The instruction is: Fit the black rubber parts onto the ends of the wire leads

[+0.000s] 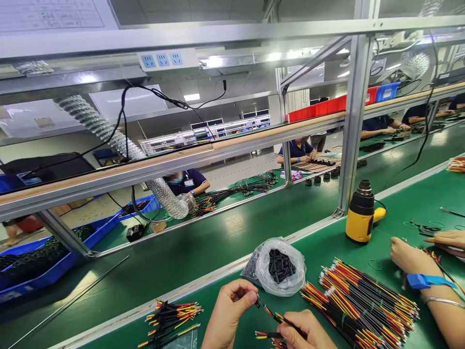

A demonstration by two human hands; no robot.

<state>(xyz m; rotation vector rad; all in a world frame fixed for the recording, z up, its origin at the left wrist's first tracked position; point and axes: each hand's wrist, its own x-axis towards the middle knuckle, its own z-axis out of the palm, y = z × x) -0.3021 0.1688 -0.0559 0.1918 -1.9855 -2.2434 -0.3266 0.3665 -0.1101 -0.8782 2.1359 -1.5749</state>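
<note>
Pinching narrowly, left hand (229,312) holds a black piece (259,302), right hand (303,332) wires (269,335).

There are one clear plastic bag (297,282) of small black pieces (280,265), one yellow-and-black heat gun (359,218), three light-blue wall-type sockets (162,59) and one silver metal bangle (443,299).

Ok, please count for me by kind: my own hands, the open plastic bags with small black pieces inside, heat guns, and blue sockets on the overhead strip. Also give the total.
Your hands (left hand, right hand): 2
Open plastic bag with black pieces: 1
Heat gun: 1
Blue sockets: 3
Total: 7
</note>
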